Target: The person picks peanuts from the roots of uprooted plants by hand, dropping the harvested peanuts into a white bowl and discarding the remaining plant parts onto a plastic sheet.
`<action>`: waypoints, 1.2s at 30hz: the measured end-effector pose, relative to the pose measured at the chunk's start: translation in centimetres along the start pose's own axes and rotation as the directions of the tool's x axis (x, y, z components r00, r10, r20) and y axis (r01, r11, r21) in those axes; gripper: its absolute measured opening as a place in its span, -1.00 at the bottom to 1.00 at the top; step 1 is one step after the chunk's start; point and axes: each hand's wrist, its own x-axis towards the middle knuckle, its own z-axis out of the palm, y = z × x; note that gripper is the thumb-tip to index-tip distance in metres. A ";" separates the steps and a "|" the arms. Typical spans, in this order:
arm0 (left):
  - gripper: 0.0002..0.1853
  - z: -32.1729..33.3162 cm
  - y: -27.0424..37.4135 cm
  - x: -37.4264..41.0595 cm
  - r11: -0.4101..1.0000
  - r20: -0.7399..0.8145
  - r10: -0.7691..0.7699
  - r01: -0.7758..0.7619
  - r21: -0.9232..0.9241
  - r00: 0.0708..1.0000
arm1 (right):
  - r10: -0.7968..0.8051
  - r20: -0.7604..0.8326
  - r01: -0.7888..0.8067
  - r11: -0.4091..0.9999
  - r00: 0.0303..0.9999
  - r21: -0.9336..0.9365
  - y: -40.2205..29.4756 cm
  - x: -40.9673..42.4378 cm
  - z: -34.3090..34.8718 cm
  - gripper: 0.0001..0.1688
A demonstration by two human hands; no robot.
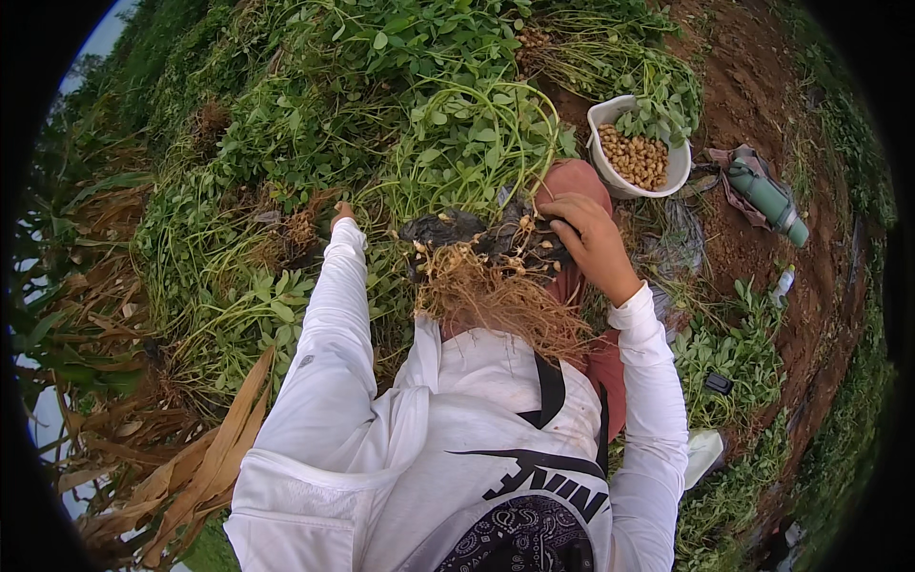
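A pulled-up peanut plant lies across my lap, its brown roots towards me and its green leafy stems pointing away. Black plastic film is caught around the base of the stems, with several pale pods hanging by it. My right hand is at the right edge of the film and pods, fingers bent; whether it grips anything is unclear. My left hand reaches out to the left among the plants, mostly hidden by its sleeve. A white bucket holding peanuts stands beyond my right hand.
More uprooted peanut plants are heaped ahead and to the left. Dry corn leaves hang at the lower left. On the right lie a green flask, a small bottle, a black object and clear plastic film near bare soil.
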 end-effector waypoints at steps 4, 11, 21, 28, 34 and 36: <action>-0.48 -5.8 -2.4 11.4 0.829 0.263 0.432 -0.495 0.260 0.862 | -0.066 -0.038 0.068 0.995 0.997 0.075 -1.2 0.6 0.9 -0.76; -0.33 -1.8 4.1 -6.8 0.716 0.354 0.051 0.213 -0.665 0.934 | -0.007 -0.030 0.007 1.000 1.000 -0.008 -0.4 -0.3 -0.3 -0.79; -0.46 -2.1 3.0 -5.3 0.624 0.383 0.007 0.295 -0.724 0.924 | -0.037 -0.059 0.037 0.999 0.998 -0.002 -0.2 -0.3 0.1 -0.77; -0.45 -4.9 7.8 -4.5 0.276 0.298 0.334 0.209 -0.938 0.894 | 0.000 0.054 -0.002 0.999 0.999 0.044 -0.3 0.2 0.2 -0.73; -0.70 -5.1 16.0 -14.2 0.236 0.117 0.649 -0.052 -0.970 0.751 | 0.009 0.066 -0.013 0.998 0.998 0.059 -0.3 0.1 0.1 -0.74; -0.71 -6.2 17.2 -21.5 0.330 0.152 0.839 -0.267 -0.905 0.522 | -0.068 -0.047 0.070 0.997 0.997 0.036 -0.5 0.4 0.2 -0.80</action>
